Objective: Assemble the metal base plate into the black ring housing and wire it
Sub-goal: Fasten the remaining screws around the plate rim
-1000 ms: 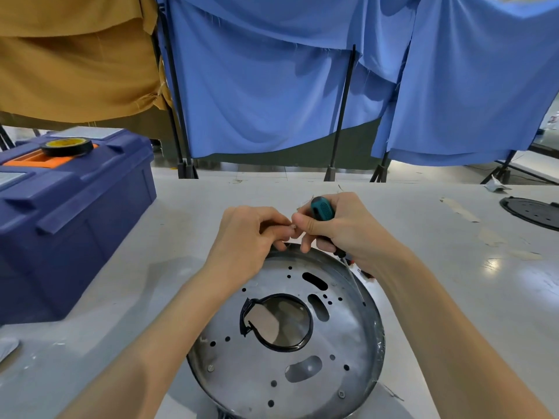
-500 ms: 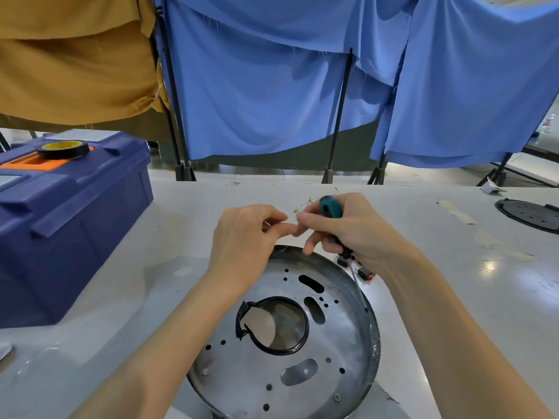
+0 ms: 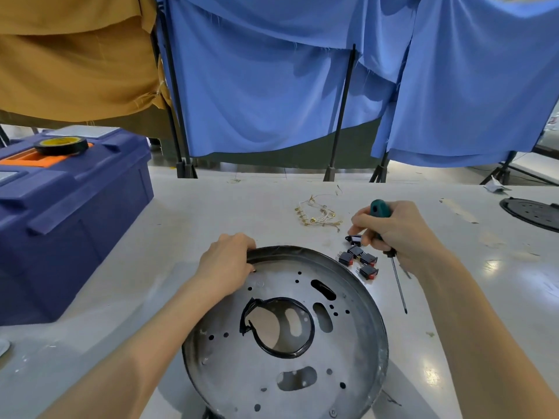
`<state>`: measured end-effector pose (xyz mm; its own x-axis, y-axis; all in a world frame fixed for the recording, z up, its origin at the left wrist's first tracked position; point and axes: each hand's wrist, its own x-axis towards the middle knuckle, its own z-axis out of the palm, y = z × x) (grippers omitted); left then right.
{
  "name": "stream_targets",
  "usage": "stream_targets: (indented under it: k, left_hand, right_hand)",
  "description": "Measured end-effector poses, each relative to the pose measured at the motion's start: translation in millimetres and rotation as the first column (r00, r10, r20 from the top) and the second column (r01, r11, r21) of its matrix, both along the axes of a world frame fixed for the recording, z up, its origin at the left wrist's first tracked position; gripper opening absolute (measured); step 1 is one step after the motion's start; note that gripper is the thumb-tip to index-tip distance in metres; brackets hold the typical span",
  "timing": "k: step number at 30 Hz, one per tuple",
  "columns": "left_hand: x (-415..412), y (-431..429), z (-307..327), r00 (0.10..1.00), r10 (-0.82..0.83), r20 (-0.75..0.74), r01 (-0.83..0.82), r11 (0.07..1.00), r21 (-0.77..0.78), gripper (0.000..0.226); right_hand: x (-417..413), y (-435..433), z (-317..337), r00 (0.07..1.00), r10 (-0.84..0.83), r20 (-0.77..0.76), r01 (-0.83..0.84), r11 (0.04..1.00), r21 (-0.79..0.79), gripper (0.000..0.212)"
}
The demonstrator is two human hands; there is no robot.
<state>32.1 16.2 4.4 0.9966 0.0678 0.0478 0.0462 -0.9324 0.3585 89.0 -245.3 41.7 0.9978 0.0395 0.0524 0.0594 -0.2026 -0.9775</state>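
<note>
Left hand (image 3: 225,264) grips metal base plate (image 3: 287,337) rim, frame centre. Right hand (image 3: 393,234) holds green-handled screwdriver (image 3: 390,255), fingertips on black switches (image 3: 360,260). Wire bundle (image 3: 317,214) beyond.

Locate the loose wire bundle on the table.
Head view: the wire bundle lies on the table beyond the metal plate, just left of the right hand.

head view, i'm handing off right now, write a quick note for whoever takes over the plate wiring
Left hand grips the far rim of the metal base plate, which lies on the table.
Right hand holds the screwdriver, fingertips at one small black switch.
More switches lie beside the plate; the wire bundle lies loose beyond them.
Done: nothing wired that shows. Left: fit switches, connect wires.
</note>
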Motion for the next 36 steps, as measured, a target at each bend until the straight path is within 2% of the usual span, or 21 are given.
stream_targets:
  k: [8,11,13,15,18,21,23,26,29,31,33,36]
  left_hand:
    - [26.7,-27.7,3.6,0.966,-0.258,-0.006,0.258,0.966,0.010,0.021]
    - [27.1,-39.6,6.2,0.959,-0.284,0.007,0.281,0.951,0.127,0.033]
    - [22.1,-43.9,8.5,0.971,-0.240,-0.011,0.235,0.937,0.260,0.048]
    - [14.0,-40.6,12.4,0.988,-0.104,-0.116,0.136,0.937,0.320,0.060]
    - [2.9,-24.4,18.1,0.966,0.073,-0.247,0.018,0.938,0.345,0.053]
    - [-2.3,-13.8,18.2,0.956,0.101,-0.276,-0.019,0.958,0.286,0.049]
    - [-0.8,-14.0,17.3,0.965,0.086,-0.248,-0.023,0.969,0.247,0.050]
    - [8.0,-15.4,16.8,0.977,0.028,-0.211,0.030,0.963,0.267,0.045]
    - [18.7,-17.0,17.5,0.982,-0.048,-0.183,0.100,0.953,0.286,0.050]
    - [21.7,-22.1,14.7,0.992,-0.081,-0.098,0.115,0.904,0.411,0.057]
    - [19.8,-31.1,9.2,0.995,-0.083,0.050,0.042,0.835,0.549,0.067]
    - [11.7,-45.6,2.0,0.971,-0.092,0.221,-0.048,0.829,0.558,0.060]
  right_hand:
    - [-0.5,-4.6,-19.1,0.980,0.181,-0.081,-0.196,0.948,-0.252,0.020]
    - [-7.0,3.2,-20.7,0.958,0.273,-0.092,-0.288,0.908,-0.305,0.021]
    - [-11.5,10.0,-23.2,0.951,0.296,-0.089,-0.309,0.897,-0.318,0.024]
    - [-14.4,14.9,-25.6,0.958,0.279,-0.067,-0.286,0.899,-0.333,0.026]
    - [-17.9,17.2,-27.1,0.975,0.223,-0.024,-0.215,0.900,-0.378,0.029]
    - [-22.6,20.5,-26.8,0.982,0.190,-0.012,-0.177,0.888,-0.425,0.028]
    - [-26.7,23.5,-24.1,0.983,0.180,-0.018,-0.169,0.872,-0.459,0.025]
    - [-32.0,23.3,-18.8,0.981,0.189,-0.046,-0.186,0.841,-0.509,0.027]
    - [-38.1,19.4,-13.2,0.968,0.227,-0.106,-0.245,0.771,-0.588,0.020]
    - [-40.7,16.3,-9.5,0.951,0.263,-0.163,-0.308,0.751,-0.585,0.018]
    - [-40.4,13.6,-5.8,0.934,0.296,-0.197,-0.356,0.751,-0.556,0.020]
    - [-31.9,17.1,-3.8,0.956,0.269,-0.113,-0.285,0.771,-0.570,0.024]
